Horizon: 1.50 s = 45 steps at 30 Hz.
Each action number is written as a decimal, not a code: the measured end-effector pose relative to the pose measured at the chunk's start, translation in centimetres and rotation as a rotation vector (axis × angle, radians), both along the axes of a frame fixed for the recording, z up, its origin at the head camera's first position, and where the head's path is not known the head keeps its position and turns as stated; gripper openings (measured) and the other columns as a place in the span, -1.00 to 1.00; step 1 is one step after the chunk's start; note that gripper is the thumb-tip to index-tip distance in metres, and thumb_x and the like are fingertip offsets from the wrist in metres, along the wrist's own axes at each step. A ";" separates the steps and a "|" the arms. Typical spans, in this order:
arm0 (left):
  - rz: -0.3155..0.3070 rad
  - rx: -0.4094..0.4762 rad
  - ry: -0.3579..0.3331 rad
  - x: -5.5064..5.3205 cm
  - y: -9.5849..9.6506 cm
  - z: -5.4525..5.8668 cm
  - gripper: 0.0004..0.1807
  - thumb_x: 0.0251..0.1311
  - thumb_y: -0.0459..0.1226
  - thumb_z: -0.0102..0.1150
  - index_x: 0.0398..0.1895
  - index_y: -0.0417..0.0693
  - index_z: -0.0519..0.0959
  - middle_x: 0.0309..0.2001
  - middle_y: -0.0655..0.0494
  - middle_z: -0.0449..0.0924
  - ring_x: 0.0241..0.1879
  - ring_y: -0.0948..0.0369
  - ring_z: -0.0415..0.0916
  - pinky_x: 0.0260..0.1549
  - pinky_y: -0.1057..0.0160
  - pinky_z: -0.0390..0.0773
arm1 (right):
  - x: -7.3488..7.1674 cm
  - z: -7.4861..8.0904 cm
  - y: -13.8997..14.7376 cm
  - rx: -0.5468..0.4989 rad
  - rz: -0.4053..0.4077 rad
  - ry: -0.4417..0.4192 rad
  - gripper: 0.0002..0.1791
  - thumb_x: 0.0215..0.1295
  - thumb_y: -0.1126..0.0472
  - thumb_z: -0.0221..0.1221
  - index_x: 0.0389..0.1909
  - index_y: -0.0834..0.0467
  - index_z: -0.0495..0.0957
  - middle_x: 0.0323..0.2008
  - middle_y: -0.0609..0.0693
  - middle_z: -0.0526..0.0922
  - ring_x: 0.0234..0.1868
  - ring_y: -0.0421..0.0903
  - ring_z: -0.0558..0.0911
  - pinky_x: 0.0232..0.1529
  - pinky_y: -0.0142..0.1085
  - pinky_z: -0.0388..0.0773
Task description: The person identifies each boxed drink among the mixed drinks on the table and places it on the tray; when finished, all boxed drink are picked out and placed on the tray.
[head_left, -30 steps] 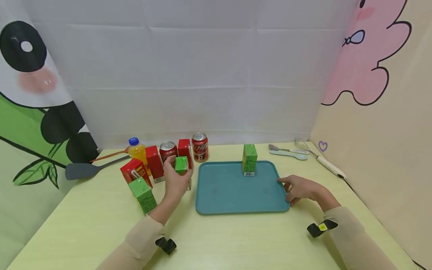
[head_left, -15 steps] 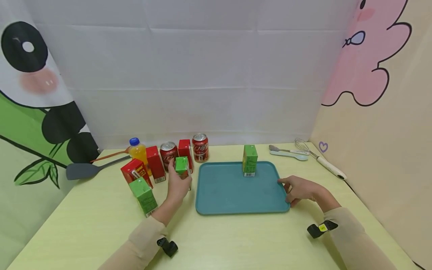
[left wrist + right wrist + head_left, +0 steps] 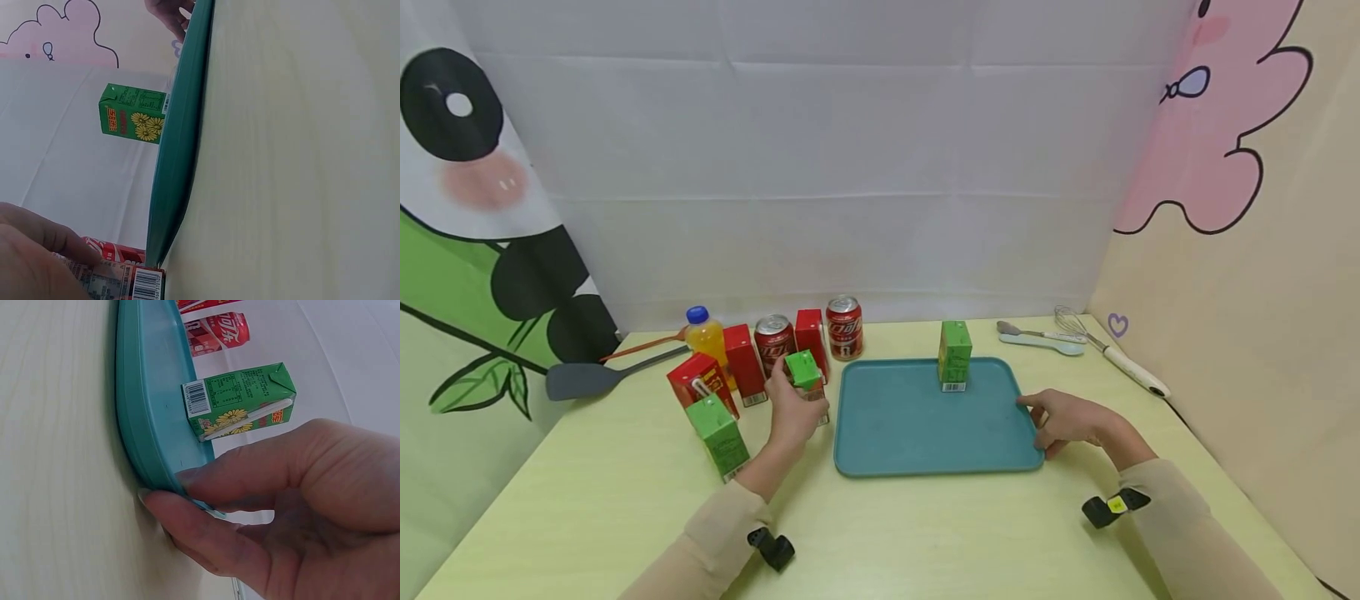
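My left hand (image 3: 793,412) grips a green-topped drink carton (image 3: 803,370) just left of the teal tray (image 3: 917,433). In the left wrist view, the barcode end of this carton (image 3: 147,283) is right at the tray's edge, with the thumb along its side. My right hand (image 3: 1063,419) pinches the right rim of the tray; in the right wrist view its thumb lies on the rim and a finger is under it. Another green drink carton (image 3: 955,354), with yellow flowers and a straw, stands upright near the tray's back edge.
Left of the tray are a leaning green carton (image 3: 721,435), red cartons (image 3: 744,362), cola cans (image 3: 846,329), and an orange juice bottle (image 3: 704,337). A grey spatula (image 3: 583,379) lies far left. A whisk (image 3: 1123,362) and light blue spoon (image 3: 1045,343) lie at the back right.
The carton in my left hand has tilted and turned slightly, its top shifting a little left. My right hand, the tray and the carton on it have stayed put.
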State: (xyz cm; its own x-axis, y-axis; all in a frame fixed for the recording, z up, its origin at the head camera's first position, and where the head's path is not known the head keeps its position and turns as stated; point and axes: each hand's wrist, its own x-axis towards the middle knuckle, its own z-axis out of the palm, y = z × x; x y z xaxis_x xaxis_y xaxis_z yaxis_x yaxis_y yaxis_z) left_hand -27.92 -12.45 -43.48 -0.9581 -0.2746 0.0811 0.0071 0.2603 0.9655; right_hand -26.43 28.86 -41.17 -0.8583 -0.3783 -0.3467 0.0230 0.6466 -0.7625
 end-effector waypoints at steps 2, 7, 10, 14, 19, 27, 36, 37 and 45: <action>-0.001 0.004 0.015 0.1 0.0 -0.2 0.14 -0.01 -0.60 0.21 0.59 -0.07 -0.23 0.44 -0.31 -0.12 0.31 -0.11 0.14 0.10 0.03 0.43 | 0.0 0.1 0.0 0.007 -0.001 0.001 -0.06 0.01 0.58 0.26 0.46 0.49 0.08 -0.07 0.27 0.41 -0.35 0.01 0.62 -0.29 -0.12 0.70; -0.050 0.146 0.050 0.2 0.1 -0.5 0.12 0.07 -0.69 0.09 0.58 0.01 -0.29 0.46 -0.20 -0.05 0.17 -0.02 0.26 -0.14 0.22 0.46 | -0.1 0.1 -0.1 0.019 0.001 0.005 -0.07 0.01 0.58 0.26 0.46 0.49 0.08 -0.06 0.26 0.42 -0.36 0.00 0.62 -0.30 -0.13 0.70; -0.047 0.139 0.042 0.3 0.2 -0.4 0.15 0.08 -0.69 0.16 0.59 0.03 -0.28 0.47 -0.19 -0.05 0.23 -0.05 0.24 -0.01 0.14 0.51 | -0.2 0.1 -0.1 0.017 0.000 0.003 -0.07 0.01 0.58 0.26 0.46 0.49 0.08 -0.06 0.26 0.42 -0.37 0.00 0.62 -0.30 -0.13 0.70; -0.017 0.035 0.019 0.6 0.0 -0.4 0.19 0.07 -0.57 0.34 0.60 0.00 -0.26 0.49 -0.25 -0.09 0.46 -0.14 -0.01 0.36 -0.09 0.23 | -0.3 0.0 -0.1 0.012 -0.003 -0.001 -0.06 0.00 0.58 0.26 0.46 0.49 0.08 -0.06 0.26 0.41 -0.35 0.00 0.61 -0.30 -0.13 0.70; -0.020 -0.020 -0.011 0.8 -0.1 -0.5 0.12 0.12 -0.46 0.38 0.58 -0.16 -0.21 0.46 -0.27 -0.03 0.47 -0.16 -0.02 0.41 -0.11 0.13 | -0.1 -0.2 -0.1 0.007 -0.010 -0.010 -0.06 -0.01 0.57 0.27 0.46 0.48 0.09 -0.06 0.26 0.41 -0.32 0.01 0.61 -0.29 -0.13 0.70; -0.027 -0.021 -0.029 1.1 -0.2 -0.4 0.01 0.23 -0.35 0.33 0.56 -0.26 -0.15 0.44 -0.28 -0.01 0.46 -0.17 0.02 0.38 -0.11 0.20 | -0.1 -0.4 -0.1 0.012 -0.014 -0.012 -0.06 -0.02 0.57 0.26 0.46 0.47 0.10 -0.06 0.26 0.41 -0.33 0.00 0.61 -0.29 -0.12 0.70; -0.062 0.001 0.004 1.5 -0.4 1.2 0.03 0.23 -0.35 0.35 0.58 -0.25 -0.15 0.49 -0.25 -0.01 0.47 -0.18 0.02 0.37 -0.10 0.22 | -0.3 -0.1 0.3 0.015 -0.012 -0.005 -0.06 -0.01 0.56 0.26 0.46 0.47 0.10 -0.04 0.26 0.41 -0.31 0.02 0.61 -0.28 -0.11 0.70; -0.062 -0.006 0.009 1.6 -0.4 1.6 0.03 0.23 -0.34 0.35 0.58 -0.24 -0.15 0.50 -0.24 0.00 0.47 -0.18 0.02 0.38 -0.10 0.21 | -0.3 -0.1 0.2 0.015 -0.012 -0.005 -0.06 -0.01 0.56 0.27 0.46 0.47 0.10 -0.04 0.26 0.41 -0.31 0.02 0.61 -0.28 -0.11 0.70; -0.127 -0.014 0.044 2.2 -0.3 3.3 -0.01 0.23 -0.36 0.36 0.59 -0.20 -0.06 0.50 -0.18 0.12 0.47 -0.16 0.06 0.38 -0.08 0.21 | -0.2 -0.2 0.1 0.016 -0.023 -0.010 -0.07 0.00 0.57 0.27 0.46 0.46 0.12 -0.05 0.26 0.40 -0.31 0.02 0.62 -0.28 -0.12 0.70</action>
